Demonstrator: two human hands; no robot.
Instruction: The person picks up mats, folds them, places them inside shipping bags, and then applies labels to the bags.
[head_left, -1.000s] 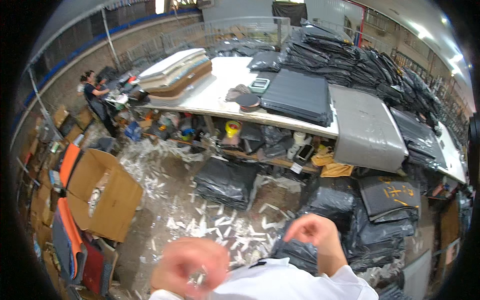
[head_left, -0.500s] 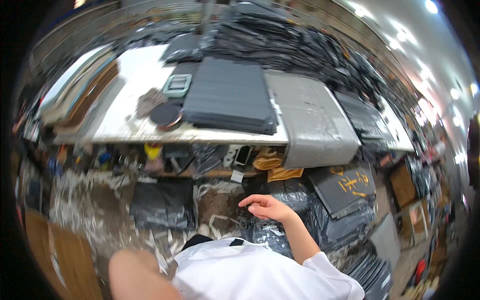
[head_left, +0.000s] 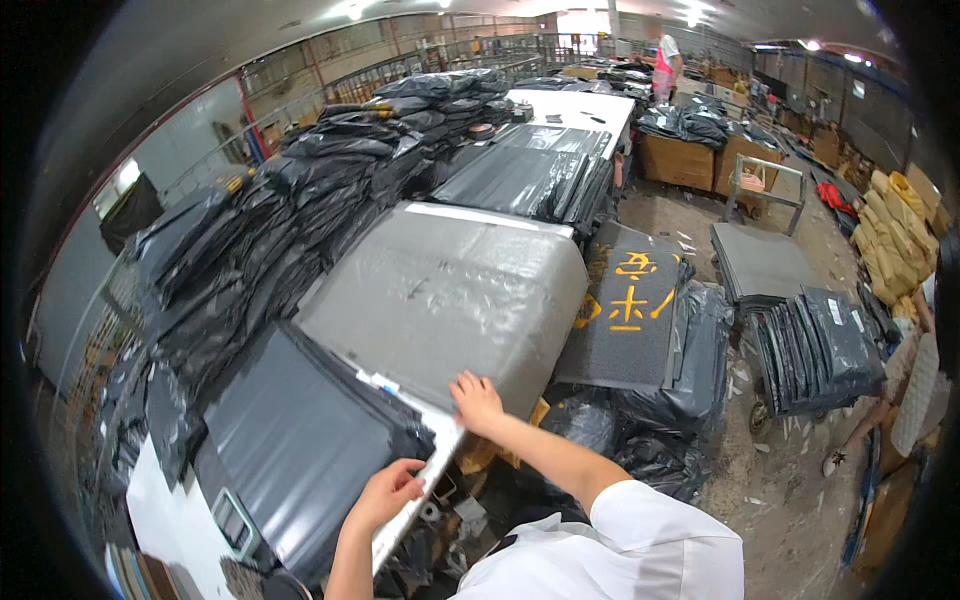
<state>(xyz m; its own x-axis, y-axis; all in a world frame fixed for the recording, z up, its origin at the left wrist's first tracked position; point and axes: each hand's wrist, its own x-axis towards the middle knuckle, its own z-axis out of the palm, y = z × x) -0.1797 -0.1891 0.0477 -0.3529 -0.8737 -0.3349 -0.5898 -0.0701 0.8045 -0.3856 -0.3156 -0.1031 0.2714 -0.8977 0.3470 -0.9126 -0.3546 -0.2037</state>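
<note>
My right hand (head_left: pixel 478 402) lies with its fingers stretched out against the near edge of a grey plastic-covered sheet (head_left: pixel 440 300), which drapes over the front of the table. Close to the table's front edge is my left hand (head_left: pixel 388 494), fingers loosely bent and apart, holding nothing that I can see. It is nearest to a stack of dark grey flat sheets in shiny plastic (head_left: pixel 300 440); whether it touches them I cannot tell. A white strip of table (head_left: pixel 445 430) shows between the stack and the grey sheet.
Black plastic-wrapped bundles (head_left: pixel 290 210) are heaped along the far side. Beyond the grey sheet lie more wrapped sheets (head_left: pixel 520 170). Right of the table is a dark mat with yellow characters (head_left: pixel 630 315) on wrapped packs. Further right stands a loaded cart (head_left: pixel 765 265); another person (head_left: pixel 666 68) is far off.
The view has swung to the right, bringing the table's length and the aisle into sight. My right hand has come up to the grey sheet; my left hand now shows by the table edge.
</note>
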